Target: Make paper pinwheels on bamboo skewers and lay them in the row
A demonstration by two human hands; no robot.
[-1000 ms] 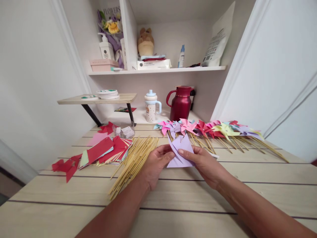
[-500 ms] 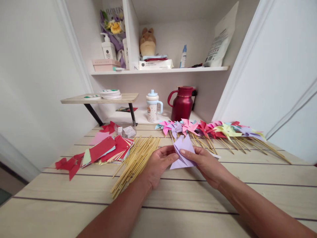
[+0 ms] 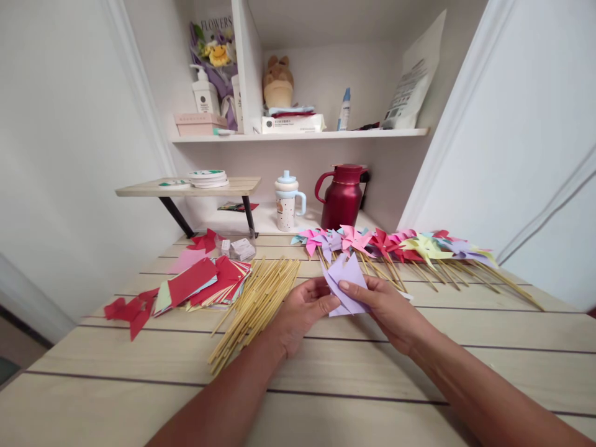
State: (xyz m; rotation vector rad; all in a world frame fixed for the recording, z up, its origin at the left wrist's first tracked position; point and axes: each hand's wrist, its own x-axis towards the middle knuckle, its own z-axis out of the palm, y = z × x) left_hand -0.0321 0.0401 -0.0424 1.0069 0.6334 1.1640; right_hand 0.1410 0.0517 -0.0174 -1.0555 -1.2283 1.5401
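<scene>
A folded piece of lilac paper (image 3: 345,276) with cut, pointed flaps is held up in front of me, above the table. My right hand (image 3: 388,304) pinches its right side, thumb across the front and fingers out of sight behind. On the other side my left hand (image 3: 302,310) is closed at the paper's left edge, its thumb against the lower left and its fingertips partly behind the sheet. Just left of that hand lies a bundle of thin bamboo sticks (image 3: 256,304). Beyond the paper, several coloured paper pinwheels on sticks (image 3: 426,247) lie in a row.
Red and pale paper sheets (image 3: 190,279) are stacked at the left, beside a red cut paper piece (image 3: 133,310). A small clear bag of white pieces (image 3: 239,248) lies behind them. Farther back stand a speckled cup (image 3: 285,208), a red jug (image 3: 343,198) and a small raised shelf (image 3: 237,186).
My left thumb has shifted slightly right along the paper, and a left flap now stands a little apart. My right hand keeps its pinch. The view has tilted slightly.
</scene>
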